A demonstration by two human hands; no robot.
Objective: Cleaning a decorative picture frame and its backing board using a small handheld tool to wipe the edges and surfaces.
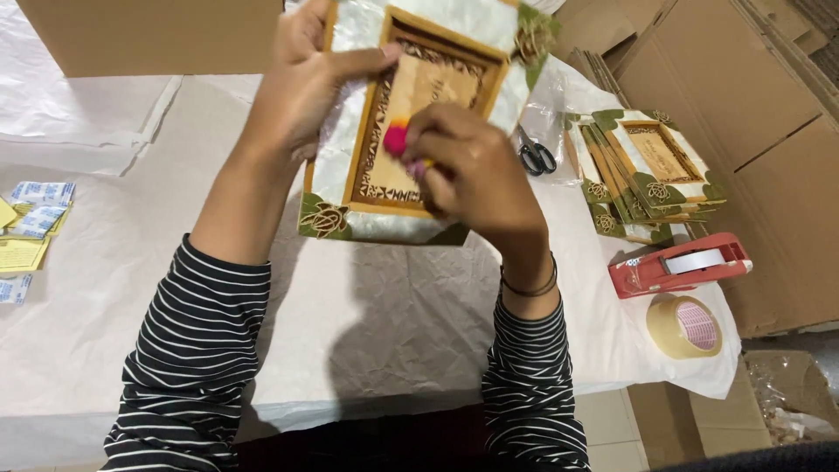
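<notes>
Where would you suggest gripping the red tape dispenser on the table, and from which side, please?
Judging by its pose, take the red tape dispenser from above, fingers across its narrow middle body. It lies flat and long on the table, both long sides free; the tape roll lies apart in front.

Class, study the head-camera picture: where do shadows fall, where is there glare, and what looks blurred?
Head view: light from above casts a soft shadow of the arms on the white paper; mild sheen on the picture frame and on plastic near the scissors; the right hand and its pink-and-yellow object look slightly motion-blurred; the left hand is sharper.
</notes>
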